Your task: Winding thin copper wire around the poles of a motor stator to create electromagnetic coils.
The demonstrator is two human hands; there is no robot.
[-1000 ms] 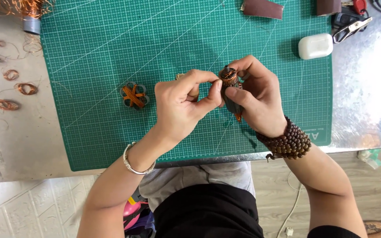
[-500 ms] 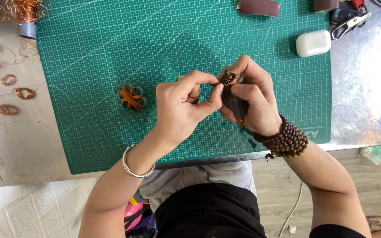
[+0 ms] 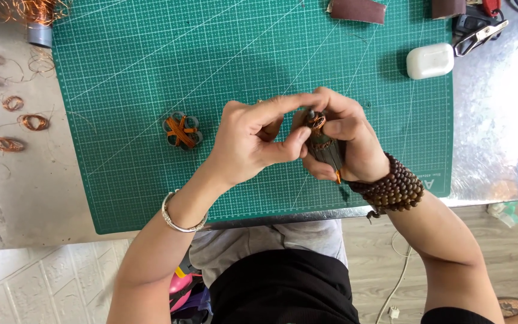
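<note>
While both hands meet over the middle of the mat, the bench reads from left to right as follows.

Far left, bare bench: small copper wire coils lying loose, with a tangle of copper wire above a grey spool; set off the mat, apparently as stock or scrap.
Work surface: green cutting mat, gridded, covering most of the bench.
Left of the hands: small wound part, round, orange wire crossed over it, lying apart on the mat.
Left hand: thumb and forefinger pinched toward the top of the rotor, other fingers curled; whether it grips a wire strand cannot be told. A silver bangle sits on the wrist.
Small motor rotor: dark, upright, copper winding at its top, raised above the mat for close work.
Right hand: fingers closed round the rotor body, steadying it; a wooden bead bracelet circles the wrist.
Upper right: sandpaper strip, white earbud case, black tool.
</note>
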